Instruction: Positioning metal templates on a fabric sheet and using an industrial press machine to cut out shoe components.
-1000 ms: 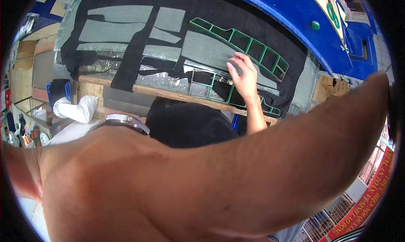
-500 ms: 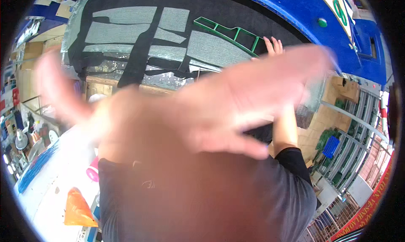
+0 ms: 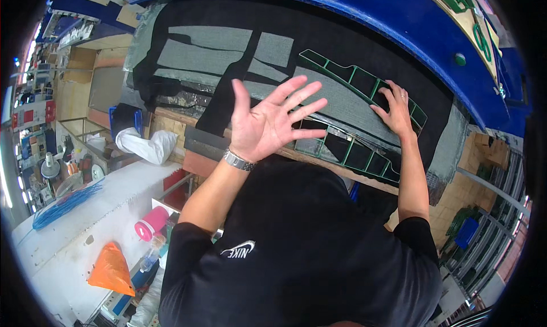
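Observation:
My left hand (image 3: 268, 122) is raised palm up above the near edge of the work table, its fingers spread and nothing in it. A metal-band watch (image 3: 239, 160) is on that wrist. Further right, my right hand (image 3: 394, 106) lies across a long green cutting die (image 3: 333, 70), with the fingers over its far side and the thumb at its near side. The die rests on black sheet material (image 3: 211, 7) beside a grey cut-out area (image 3: 336, 99). A second green cutting die (image 3: 347, 156) lies at the table's near edge, partly hidden by my left fingers.
A blue machine beam (image 3: 387, 30) curves along the far side. Other grey cut-out areas (image 3: 199, 56) show at the left of the sheet. On a white table (image 3: 68, 258) at lower left are an orange bag (image 3: 111, 269) and a pink cylinder (image 3: 152, 223).
My left hand was a large blur close to the camera and is now lower and clear of it. The view has shifted, so the table appears further right and lower. My right hand stays at the die.

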`<state>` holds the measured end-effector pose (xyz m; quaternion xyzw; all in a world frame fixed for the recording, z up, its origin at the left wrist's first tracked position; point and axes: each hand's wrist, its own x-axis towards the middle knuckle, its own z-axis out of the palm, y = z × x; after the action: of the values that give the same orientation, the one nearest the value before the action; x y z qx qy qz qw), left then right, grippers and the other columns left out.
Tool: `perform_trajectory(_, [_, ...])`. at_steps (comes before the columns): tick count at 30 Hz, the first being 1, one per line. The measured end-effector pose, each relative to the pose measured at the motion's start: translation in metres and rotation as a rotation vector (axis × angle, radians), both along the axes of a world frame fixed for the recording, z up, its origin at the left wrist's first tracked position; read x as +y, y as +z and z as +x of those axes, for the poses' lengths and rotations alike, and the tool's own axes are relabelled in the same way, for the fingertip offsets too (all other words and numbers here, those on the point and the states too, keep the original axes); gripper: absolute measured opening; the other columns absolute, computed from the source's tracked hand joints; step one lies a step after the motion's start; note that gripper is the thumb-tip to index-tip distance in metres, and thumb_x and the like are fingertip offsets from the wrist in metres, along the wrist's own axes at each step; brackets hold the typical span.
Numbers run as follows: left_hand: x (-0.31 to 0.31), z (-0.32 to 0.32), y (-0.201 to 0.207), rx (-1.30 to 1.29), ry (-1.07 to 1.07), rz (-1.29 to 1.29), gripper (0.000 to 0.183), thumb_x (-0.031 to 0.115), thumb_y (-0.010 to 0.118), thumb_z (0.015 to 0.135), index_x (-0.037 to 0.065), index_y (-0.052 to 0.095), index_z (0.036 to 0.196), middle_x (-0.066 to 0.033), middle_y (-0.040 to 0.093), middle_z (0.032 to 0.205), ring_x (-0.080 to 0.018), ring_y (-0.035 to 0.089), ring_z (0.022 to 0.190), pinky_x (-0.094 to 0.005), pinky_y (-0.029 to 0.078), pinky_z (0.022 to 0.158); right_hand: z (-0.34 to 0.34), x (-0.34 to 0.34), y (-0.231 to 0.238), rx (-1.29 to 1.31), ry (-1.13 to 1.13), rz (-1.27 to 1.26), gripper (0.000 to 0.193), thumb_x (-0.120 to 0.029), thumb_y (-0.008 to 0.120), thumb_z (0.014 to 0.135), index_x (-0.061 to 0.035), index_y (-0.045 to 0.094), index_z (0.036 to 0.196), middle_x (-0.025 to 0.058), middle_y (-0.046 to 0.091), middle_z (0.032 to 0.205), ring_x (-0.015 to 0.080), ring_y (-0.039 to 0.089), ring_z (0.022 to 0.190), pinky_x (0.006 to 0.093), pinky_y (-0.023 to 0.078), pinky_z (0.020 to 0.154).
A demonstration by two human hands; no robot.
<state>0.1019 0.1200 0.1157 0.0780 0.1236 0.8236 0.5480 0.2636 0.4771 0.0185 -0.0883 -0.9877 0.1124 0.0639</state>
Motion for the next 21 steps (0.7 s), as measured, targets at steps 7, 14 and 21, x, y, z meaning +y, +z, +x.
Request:
perform_trajectory(7, [0.015, -0.007, -0.073, 0.247, 0.173, -0.712, 0.028, 0.038, 0.048, 0.106, 0.012, 0.053, 0.097, -0.0053, 0.064, 0.103, -0.0237, 0.064, 0.11, -0.0412, 0.054, 0.089, -0.001, 0.005, 0.019, -0.093, 0.022, -0.096, 0.036, -0.034, 0.076, 0.084, -0.012, 0.072, 0.112, 0.0196, 0.048, 0.144, 0.0376, 0.042, 0.135, 0.0494, 0.031, 0.112])
perform_trajectory(14, [0.031, -0.056, -0.096, 0.624, 0.374, -1.008, 0.039, 0.046, 0.054, 0.103, 0.01, 0.059, 0.086, -0.0008, 0.065, 0.08, -0.013, 0.068, 0.082, -0.0261, 0.053, 0.07, 0.026, -0.008, 0.069, 0.047, -0.034, 0.035, 0.045, -0.037, 0.079, 0.078, -0.0133, 0.071, 0.116, 0.0156, 0.05, 0.142, 0.0357, 0.045, 0.132, 0.0494, 0.031, 0.111])
perform_trajectory(21, [0.025, -0.071, -0.092, 0.592, 0.424, -0.966, 0.035, 0.041, 0.05, 0.106, 0.01, 0.054, 0.091, -0.0008, 0.061, 0.085, -0.0137, 0.067, 0.084, -0.0278, 0.054, 0.072, 0.07, -0.043, 0.027, 0.003, 0.016, -0.06, 0.052, -0.031, 0.085, 0.068, -0.0142, 0.069, 0.115, 0.0122, 0.053, 0.136, 0.0328, 0.048, 0.127, 0.0505, 0.033, 0.107])
